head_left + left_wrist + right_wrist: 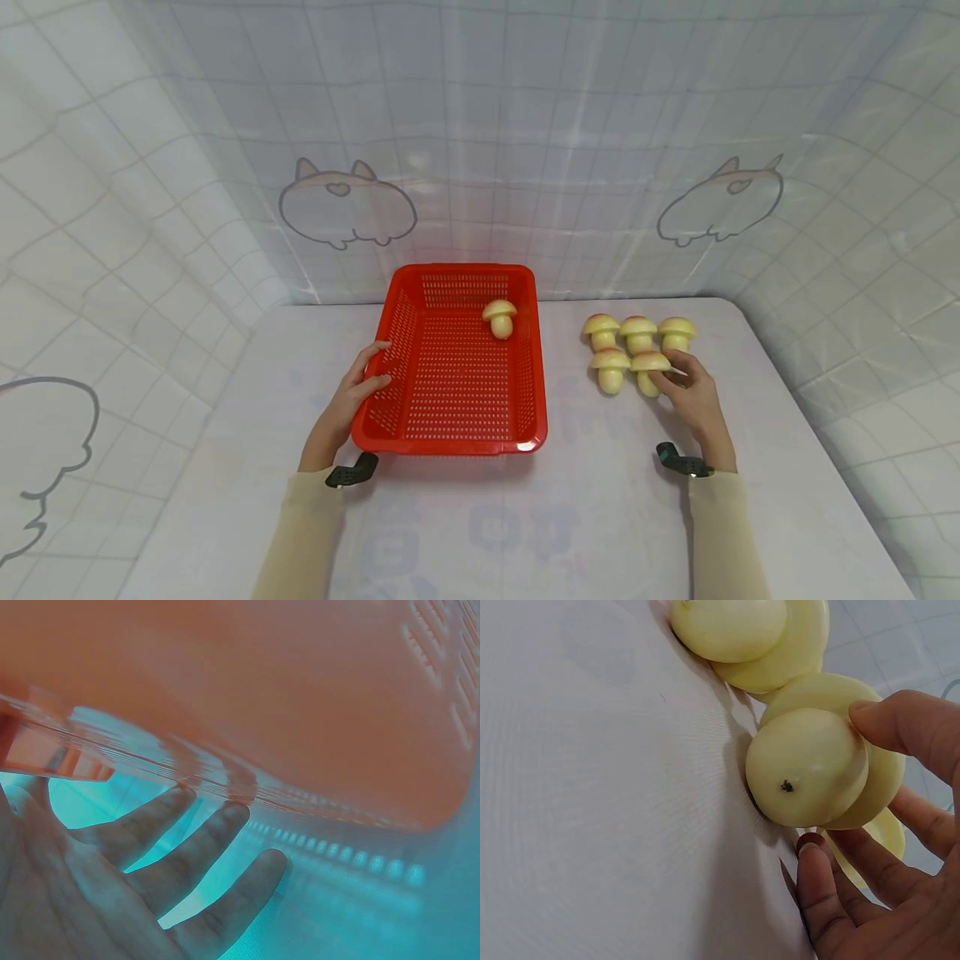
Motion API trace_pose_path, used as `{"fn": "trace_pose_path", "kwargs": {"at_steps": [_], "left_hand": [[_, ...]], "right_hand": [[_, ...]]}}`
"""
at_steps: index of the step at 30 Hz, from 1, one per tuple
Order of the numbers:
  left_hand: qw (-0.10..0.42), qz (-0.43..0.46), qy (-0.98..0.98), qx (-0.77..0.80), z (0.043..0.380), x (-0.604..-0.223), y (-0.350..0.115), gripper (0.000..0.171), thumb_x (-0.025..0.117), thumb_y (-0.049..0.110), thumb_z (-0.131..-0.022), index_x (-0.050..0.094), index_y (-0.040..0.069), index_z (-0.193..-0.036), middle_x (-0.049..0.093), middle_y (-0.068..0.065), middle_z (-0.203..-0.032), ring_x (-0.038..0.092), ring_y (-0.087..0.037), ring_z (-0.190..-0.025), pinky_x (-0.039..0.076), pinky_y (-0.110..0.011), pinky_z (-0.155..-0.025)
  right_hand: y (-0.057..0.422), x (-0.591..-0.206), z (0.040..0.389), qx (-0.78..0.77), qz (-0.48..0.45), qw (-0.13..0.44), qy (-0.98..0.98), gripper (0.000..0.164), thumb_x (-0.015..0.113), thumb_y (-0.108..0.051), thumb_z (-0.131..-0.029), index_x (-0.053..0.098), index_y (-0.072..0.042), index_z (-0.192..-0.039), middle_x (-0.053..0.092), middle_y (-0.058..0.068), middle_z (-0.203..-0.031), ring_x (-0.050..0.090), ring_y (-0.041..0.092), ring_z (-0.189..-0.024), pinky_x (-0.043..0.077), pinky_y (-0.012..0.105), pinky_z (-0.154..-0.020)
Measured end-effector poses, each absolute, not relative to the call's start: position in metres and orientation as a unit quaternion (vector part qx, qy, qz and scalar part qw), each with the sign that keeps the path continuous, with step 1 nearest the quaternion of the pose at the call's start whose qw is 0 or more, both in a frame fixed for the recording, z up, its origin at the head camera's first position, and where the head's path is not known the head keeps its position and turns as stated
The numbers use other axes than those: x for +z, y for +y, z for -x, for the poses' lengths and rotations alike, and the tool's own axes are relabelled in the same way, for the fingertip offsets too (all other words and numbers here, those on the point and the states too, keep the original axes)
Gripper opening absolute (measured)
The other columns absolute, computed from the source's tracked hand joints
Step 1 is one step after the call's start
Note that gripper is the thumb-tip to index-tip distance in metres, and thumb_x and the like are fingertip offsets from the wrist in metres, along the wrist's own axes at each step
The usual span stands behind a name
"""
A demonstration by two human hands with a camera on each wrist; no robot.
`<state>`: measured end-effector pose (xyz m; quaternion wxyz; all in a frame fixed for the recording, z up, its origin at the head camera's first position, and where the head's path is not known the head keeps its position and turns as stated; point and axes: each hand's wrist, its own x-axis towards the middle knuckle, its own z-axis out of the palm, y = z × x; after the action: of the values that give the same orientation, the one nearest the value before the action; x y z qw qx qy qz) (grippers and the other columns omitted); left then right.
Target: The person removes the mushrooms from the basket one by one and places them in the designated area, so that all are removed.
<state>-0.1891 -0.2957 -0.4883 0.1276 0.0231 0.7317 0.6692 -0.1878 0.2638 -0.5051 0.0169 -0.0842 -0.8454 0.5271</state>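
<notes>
A red plastic basket (375, 438) with slotted walls stands mid-table. My left hand (348, 404) holds its left rim, thumb and a finger over the edge; in the left wrist view the other fingers (238, 814) reach against the outer side from below. One yellow toy mushroom (500, 318) lies in the basket near the far right corner. To the right, my right hand (693, 400) pinches the near right mushroom (806, 769) of a small cluster, thumb on its cap and fingers on the opposite side. Several other mushrooms (611, 371) sit close around it.
The white table (600, 517) has rounded far corners. A pale sheet with a grid and cartoon outlines (348, 204) hangs behind it and along both sides. A dark wrist band (682, 461) is on each wrist.
</notes>
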Motion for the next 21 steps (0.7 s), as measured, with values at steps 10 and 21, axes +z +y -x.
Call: {"fn": "trace_pose_path", "kwargs": {"at_steps": [10,21], "left_hand": [[0.127,-0.029,0.732,0.668,0.189,-0.492,-0.298,0.058,0.048,0.018,-0.104,0.028,0.024,-0.158,0.034,-0.020,-0.152,0.052,-0.033,-0.120,0.058,-0.033,-0.088],[0.123,-0.034,0.727,0.674,0.190,-0.499,-0.300,0.056,0.049,0.019,-0.105,0.030,0.025,-0.157,0.034,-0.017,-0.151,0.051,-0.032,-0.121,0.059,-0.031,-0.086]], "right_hand": [[0.266,-0.498,0.184,0.509,0.064,-0.005,-0.858,0.077,0.071,-0.031,-0.098,0.031,-0.004,-0.159,0.039,0.029,-0.157,0.047,0.048,-0.137,0.044,0.011,-0.085],[0.263,-0.482,0.176,0.467,0.036,0.038,-0.883,0.087,0.072,-0.027,-0.096,0.019,-0.001,-0.161,0.035,0.037,-0.155,0.038,0.056,-0.139,0.040,0.067,-0.105]]}}
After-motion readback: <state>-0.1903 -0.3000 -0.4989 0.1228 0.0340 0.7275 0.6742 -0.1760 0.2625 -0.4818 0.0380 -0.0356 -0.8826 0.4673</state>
